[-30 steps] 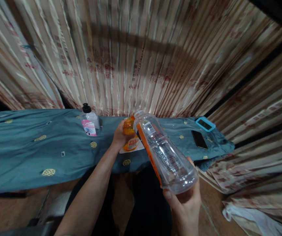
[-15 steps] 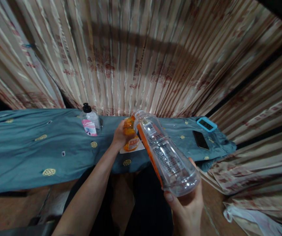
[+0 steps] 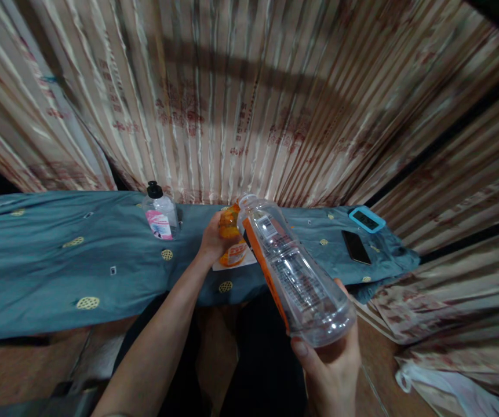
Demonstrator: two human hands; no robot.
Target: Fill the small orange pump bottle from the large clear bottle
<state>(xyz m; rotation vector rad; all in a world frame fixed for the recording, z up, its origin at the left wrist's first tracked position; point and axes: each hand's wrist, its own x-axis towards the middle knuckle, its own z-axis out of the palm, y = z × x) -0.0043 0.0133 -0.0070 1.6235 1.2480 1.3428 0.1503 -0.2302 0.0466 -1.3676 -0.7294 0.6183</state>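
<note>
My right hand [image 3: 330, 359] is closed around the base of a large clear plastic bottle [image 3: 297, 278] with an orange label. The bottle is tilted, its neck pointing away and to the left. Its mouth meets the top of an orange bottle [image 3: 233, 252], but I cannot tell whether the two touch. My left hand [image 3: 214, 237] grips the orange bottle near its top; the fingers are partly hidden behind it. Under the orange bottle lies something flat and white [image 3: 251, 260], like a sheet of paper.
A clear pump bottle [image 3: 161, 217] with a black top and pink label stands to the left on the teal cloth [image 3: 36, 249]. At the right lie a black phone [image 3: 356, 247] and a blue-framed digital clock [image 3: 366, 219]. Patterned curtains [image 3: 240, 104] hang behind and to the right.
Almost nothing differs. Both hands keep their hold on the two bottles, and the whole view has shifted very slightly.
</note>
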